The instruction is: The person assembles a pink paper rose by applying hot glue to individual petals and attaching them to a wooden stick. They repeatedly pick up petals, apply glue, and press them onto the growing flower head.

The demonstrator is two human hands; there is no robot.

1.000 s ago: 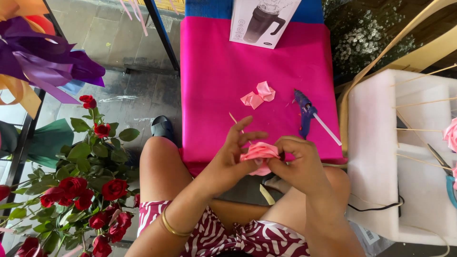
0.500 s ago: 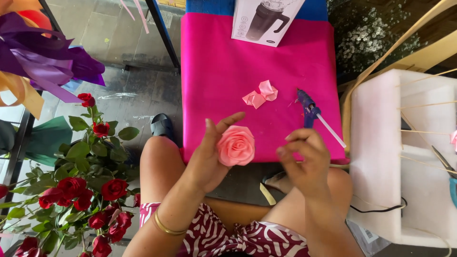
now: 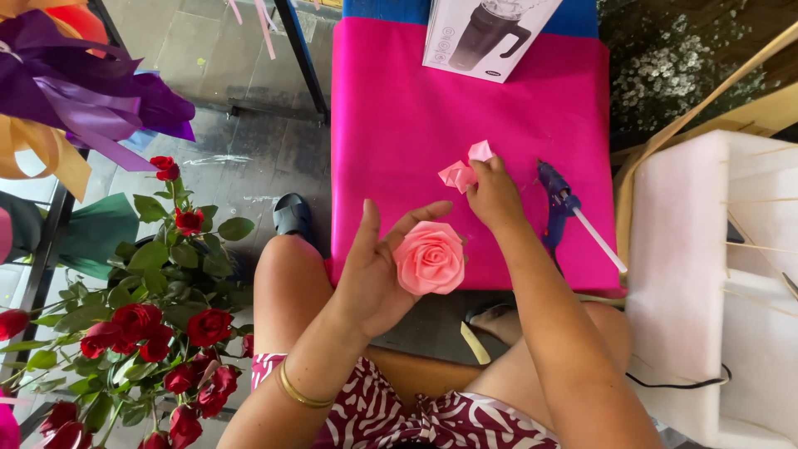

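1. In the head view, the left hand [image 3: 378, 270] was raised over the person's lap with the palm turned up, its fingers curled loosely around a pink ribbon rose [image 3: 430, 258], which rested against the fingertips and thumb just in front of the near edge of the magenta cloth [image 3: 399, 125].
2. The right hand [image 3: 495, 195] reached forward over that cloth, its fingers narrowed in a pinch on the folded pink ribbon petals [image 3: 465, 170] lying on the fabric; whether the petals were lifted off the cloth could not be told.
3. A blue glue gun [image 3: 559, 202] lay on the cloth just to the right of the right hand, with its pale glue stick [image 3: 598, 239] pointing back towards the person.
4. A white box printed with a dark jug [image 3: 486, 37] sat at the far edge of the cloth.
5. A white foam block [image 3: 698, 274] with thin sticks in it stood at the right.
6. Red roses [image 3: 137, 324] with green leaves filled the lower left, and purple ribbon [image 3: 91, 96] hung at the upper left.
7. A gold bangle [image 3: 299, 395] circled the left wrist.
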